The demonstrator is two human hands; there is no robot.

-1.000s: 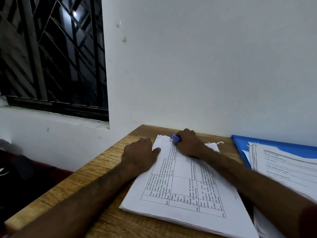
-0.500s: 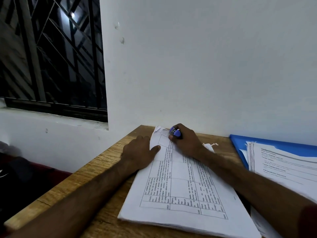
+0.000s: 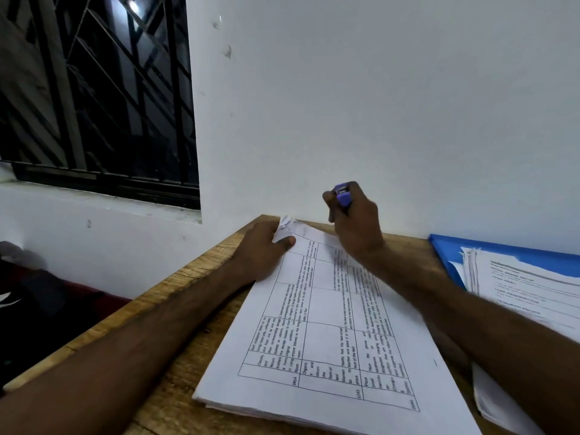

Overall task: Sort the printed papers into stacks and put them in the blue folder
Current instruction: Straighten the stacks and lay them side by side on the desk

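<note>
The right hand (image 3: 354,221) has lifted off the far corner of the stack (image 3: 329,334) and now hangs above it near the wall. Its grip is curled tight round a small purple tool, probably a stapler (image 3: 342,194). I judge this set is fastened, or about to be pressed again. The left hand (image 3: 260,252) pinches the curled corner, thumb on top, forearm across the bench (image 3: 188,390). The stack lies on the bench. The blue folder (image 3: 502,255), to the right, already holds papers.
</note>
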